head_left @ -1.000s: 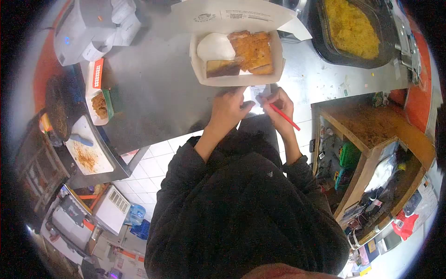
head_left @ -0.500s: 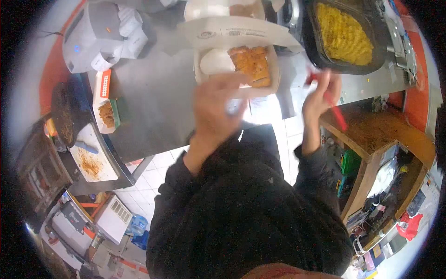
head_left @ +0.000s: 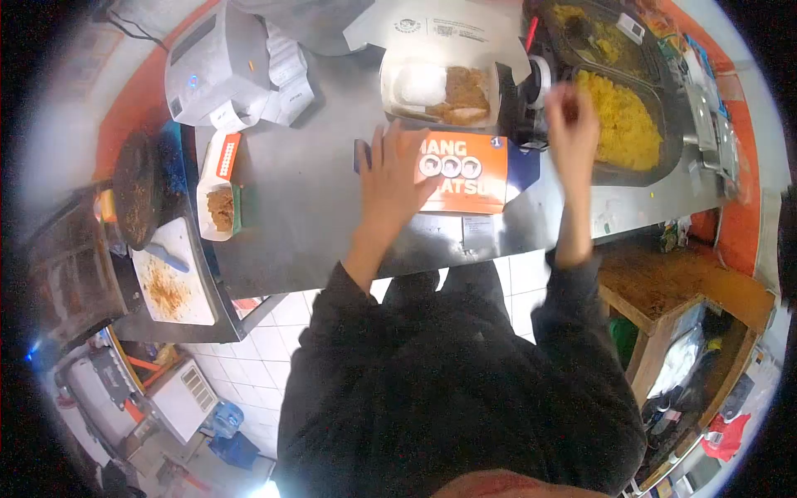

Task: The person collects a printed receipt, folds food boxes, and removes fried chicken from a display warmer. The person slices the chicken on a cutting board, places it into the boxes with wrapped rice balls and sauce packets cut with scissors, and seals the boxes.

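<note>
My left hand (head_left: 392, 176) lies with spread fingers on the left part of an orange box (head_left: 469, 178), whose lid is closed. To the right, my right hand (head_left: 573, 124) is raised near a black device and the tray of yellow food; its fingers are smeared by motion. A red pen (head_left: 531, 33) now stands upright behind the device, apart from my hand. Beyond the orange box sits an open white box (head_left: 440, 116) with a white mound and browned, breaded pieces. A small printed slip (head_left: 478, 233) lies at the counter's front edge.
At the back left stands a grey printer (head_left: 207, 66) with curled paper. A small carton (head_left: 220, 187) of brown food is on the left, beside a white cutting board (head_left: 174, 282) with a knife. The black tray (head_left: 635, 178) of yellow food is at the right. Wooden shelving (head_left: 664, 307) stands below it.
A closed orange box is now under my left hand, in front of an open box. My right hand has moved up and right and no longer holds the red pen.
</note>
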Demonstrator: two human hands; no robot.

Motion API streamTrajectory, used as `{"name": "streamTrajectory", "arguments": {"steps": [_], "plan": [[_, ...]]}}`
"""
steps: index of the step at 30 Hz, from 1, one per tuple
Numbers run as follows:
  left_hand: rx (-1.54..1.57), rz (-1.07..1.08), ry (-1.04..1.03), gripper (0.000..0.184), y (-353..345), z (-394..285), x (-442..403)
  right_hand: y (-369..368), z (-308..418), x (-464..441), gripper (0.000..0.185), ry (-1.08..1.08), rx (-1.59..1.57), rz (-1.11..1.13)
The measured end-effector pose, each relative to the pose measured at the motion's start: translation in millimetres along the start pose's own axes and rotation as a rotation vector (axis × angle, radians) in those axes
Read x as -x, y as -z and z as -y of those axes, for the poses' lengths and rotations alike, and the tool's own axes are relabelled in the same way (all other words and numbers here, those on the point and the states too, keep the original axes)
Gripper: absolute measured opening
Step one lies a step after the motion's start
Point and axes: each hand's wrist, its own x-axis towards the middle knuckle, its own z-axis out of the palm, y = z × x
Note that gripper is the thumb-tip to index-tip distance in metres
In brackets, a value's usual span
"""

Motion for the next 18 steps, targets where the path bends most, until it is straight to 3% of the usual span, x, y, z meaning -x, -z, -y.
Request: {"name": "streamTrajectory", "arguments": {"steps": [1, 2, 3, 5, 7, 9, 11, 13, 15, 17, 18], "plan": [[-0.044, -0.173, -0.036, 0.07, -14, 5, 9, -3, -7, 35, 0.02, 0.075, 0.099, 0.0], [0.038, -0.149, 0.024, 0.077, -22, 10, 15, -12, -12, 67, 0.024, 0.237, 0.305, -0.074], [0.042, -0.148, 0.026, 0.077, -30, 11, 17, -26, -22, 85, 0.026, 0.318, 0.409, -0.1], [0.322, -0.434, 0.122, 0.069, -42, 10, 25, -52, -36, 113, 0.033, 0.397, 0.635, -0.19], [0.458, -0.363, 0.182, 0.065, -45, 10, 31, -55, -41, 120, 0.038, 0.409, 0.747, -0.252], [0.724, -0.196, 0.266, 0.058, -42, 11, 35, -41, -23, 119, 0.041, -0.417, -0.128, 0.271], [0.986, -0.021, 0.331, 0.051, -36, 12, 33, -29, -40, 115, 0.038, -0.297, -0.145, 0.297], [0.975, -0.023, 0.267, 0.05, -31, 15, 35, -21, -51, 112, 0.045, -0.178, -0.175, 0.338], [0.967, -0.015, 0.217, 0.049, -14, 21, 36, 1, -35, 93, 0.039, -0.265, -0.135, 0.425], [1.042, 0.247, 0.271, 0.048, 21, 32, 34, 19, -21, 70, 0.04, -0.507, -0.097, 0.629], [1.045, 0.246, 0.268, 0.048, 32, 31, 31, 22, -13, 63, 0.039, -0.57, -0.149, 0.629]]}}
